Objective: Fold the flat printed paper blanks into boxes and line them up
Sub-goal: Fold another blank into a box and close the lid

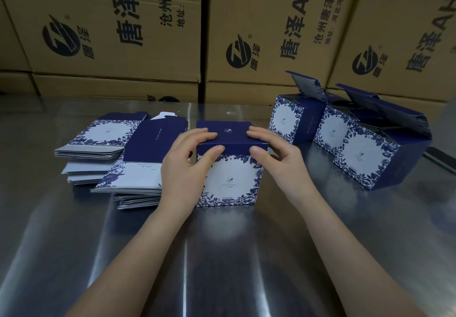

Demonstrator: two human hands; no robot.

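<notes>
Holds the box (229, 181) at both ends of its lid, left hand (183, 168) and right hand (278, 163) each curled over the dark blue top, with thumbs pinching the front fold. Stands upright at the middle of the steel table (222, 255), just right of the stacked flat blanks (106, 131) and near but apart from a row of folded boxes (365, 158) with lids up at the right. Probably feels light and hollow: thin printed card, smooth, stiff along the creases yet easy to dent across the panels. Best taken by corners and edges, with gentle pressure. Shows white faces framed in blue leaves, a squarish shape and sharp folds.
</notes>
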